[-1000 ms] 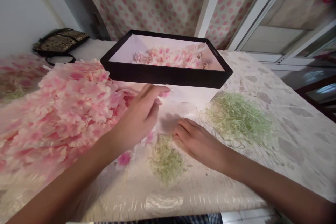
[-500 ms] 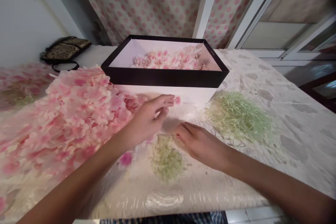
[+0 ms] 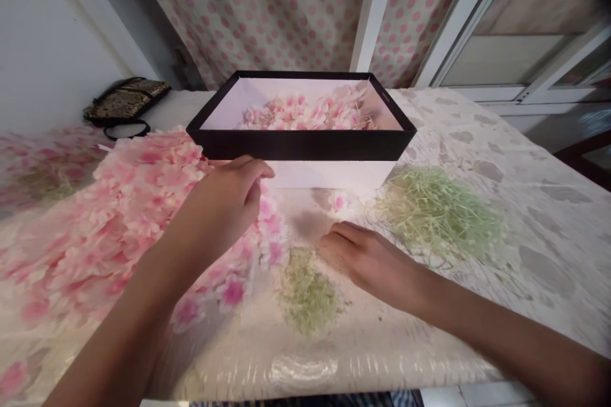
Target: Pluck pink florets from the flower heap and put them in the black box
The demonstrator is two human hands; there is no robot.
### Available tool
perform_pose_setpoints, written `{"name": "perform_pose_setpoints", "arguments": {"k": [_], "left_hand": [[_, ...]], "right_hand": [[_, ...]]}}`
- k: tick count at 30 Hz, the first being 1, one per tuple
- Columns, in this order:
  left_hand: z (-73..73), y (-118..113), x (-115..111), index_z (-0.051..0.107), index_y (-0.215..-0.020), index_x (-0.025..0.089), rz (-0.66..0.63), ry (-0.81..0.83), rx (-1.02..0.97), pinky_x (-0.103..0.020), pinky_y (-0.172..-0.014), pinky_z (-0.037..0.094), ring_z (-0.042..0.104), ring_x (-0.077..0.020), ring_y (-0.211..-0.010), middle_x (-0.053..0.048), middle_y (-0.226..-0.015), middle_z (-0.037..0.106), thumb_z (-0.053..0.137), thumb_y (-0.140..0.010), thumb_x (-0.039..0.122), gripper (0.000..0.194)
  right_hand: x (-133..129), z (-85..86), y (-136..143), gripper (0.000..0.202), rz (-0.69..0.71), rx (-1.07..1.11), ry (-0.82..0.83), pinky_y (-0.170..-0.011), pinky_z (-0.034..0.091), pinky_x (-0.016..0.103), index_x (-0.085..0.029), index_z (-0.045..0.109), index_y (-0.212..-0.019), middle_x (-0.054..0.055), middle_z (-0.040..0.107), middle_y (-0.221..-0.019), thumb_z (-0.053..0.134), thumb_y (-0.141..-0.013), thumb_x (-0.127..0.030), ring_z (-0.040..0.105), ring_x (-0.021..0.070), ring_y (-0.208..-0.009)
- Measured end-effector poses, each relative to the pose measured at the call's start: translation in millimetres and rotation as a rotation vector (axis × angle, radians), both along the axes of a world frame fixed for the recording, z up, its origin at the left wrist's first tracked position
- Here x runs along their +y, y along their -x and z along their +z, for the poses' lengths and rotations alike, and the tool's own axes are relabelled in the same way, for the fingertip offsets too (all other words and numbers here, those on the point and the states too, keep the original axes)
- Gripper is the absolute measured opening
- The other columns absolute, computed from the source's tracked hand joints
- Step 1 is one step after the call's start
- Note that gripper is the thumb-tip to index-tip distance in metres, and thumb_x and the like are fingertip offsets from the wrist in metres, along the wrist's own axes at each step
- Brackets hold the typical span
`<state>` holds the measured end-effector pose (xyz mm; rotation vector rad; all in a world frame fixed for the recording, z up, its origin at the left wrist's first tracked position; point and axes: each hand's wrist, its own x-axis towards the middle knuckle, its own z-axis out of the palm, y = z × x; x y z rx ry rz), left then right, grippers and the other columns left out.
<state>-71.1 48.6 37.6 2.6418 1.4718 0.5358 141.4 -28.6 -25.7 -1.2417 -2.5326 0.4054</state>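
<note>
My left hand (image 3: 229,194) hangs over the right edge of a big heap of pink artificial petals (image 3: 143,203), in front of the box; its fingers curl down and their tips are hidden. My right hand (image 3: 356,251) is closed near the table's middle, between two piles of green pieces; whatever it may hold is too small to see. Just below it lies the small pile of short green bits (image 3: 309,292). To its right spreads the larger pile of green strands (image 3: 443,213). A single pink blossom (image 3: 338,203) rests beyond my right hand.
A black-rimmed white box (image 3: 300,145) with pink blossoms (image 3: 305,113) inside stands at the back of the table. A patterned pouch (image 3: 126,100) lies at the back left. Dotted curtains (image 3: 272,13) hang behind.
My left hand has moved left from the middle onto the petal heap's edge. My right hand has stayed nearly in place. The view has shifted slightly.
</note>
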Motion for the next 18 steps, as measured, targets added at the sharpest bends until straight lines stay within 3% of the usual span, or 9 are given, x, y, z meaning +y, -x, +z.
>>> {"name": "perform_pose_setpoints", "arguments": {"k": [4, 9, 13, 18], "left_hand": [[-2.4, 6, -1, 0.061, -0.104, 0.013, 0.055, 0.082, 0.306, -0.041, -0.085, 0.047, 0.061, -0.0289, -0.099, -0.013, -0.108, 0.065, 0.041, -0.084, 0.013, 0.029], [-16.5, -1, 4, 0.06, -0.109, 0.009, 0.077, 0.113, 0.374, -0.044, -0.089, 0.045, 0.061, -0.031, -0.103, -0.016, -0.111, 0.065, 0.045, -0.081, 0.013, 0.032], [-18.7, -1, 9, 0.064, -0.106, 0.015, 0.049, 0.174, 0.214, -0.041, -0.085, 0.046, 0.064, -0.0279, -0.097, -0.009, -0.101, 0.07, 0.045, -0.08, 0.014, 0.032], [-13.1, -8, 2, 0.066, -0.096, 0.02, -0.003, 0.335, -0.274, -0.028, -0.07, 0.048, 0.065, -0.0183, -0.077, -0.001, -0.084, 0.071, 0.06, -0.079, 0.027, 0.019]], "right_hand": [[0, -3.7, 0, 0.029, -0.016, -0.005, 0.008, -0.079, 0.052, 0.036, -0.009, 0.06, -0.099, 0.01, 0.059, -0.091, 0.044, -0.08, 0.007, 0.058, 0.0212, -0.087], [-1, -3.7, 0, 0.026, -0.017, 0.004, 0.036, -0.078, 0.051, 0.035, -0.01, 0.058, -0.095, 0.011, 0.056, -0.093, 0.041, -0.083, 0.005, 0.055, 0.02, -0.087], [-2, 0.8, 1, 0.02, -0.022, -0.023, 0.029, -0.079, 0.049, 0.037, -0.01, 0.056, -0.087, 0.011, 0.054, -0.09, 0.038, -0.086, -0.001, 0.052, 0.0205, -0.085], [-1, 3.8, 1, 0.017, -0.037, 0.029, 0.015, -0.084, 0.046, 0.04, -0.013, 0.053, -0.085, 0.01, 0.053, -0.092, 0.037, -0.091, -0.012, 0.05, 0.0216, -0.089]]}}
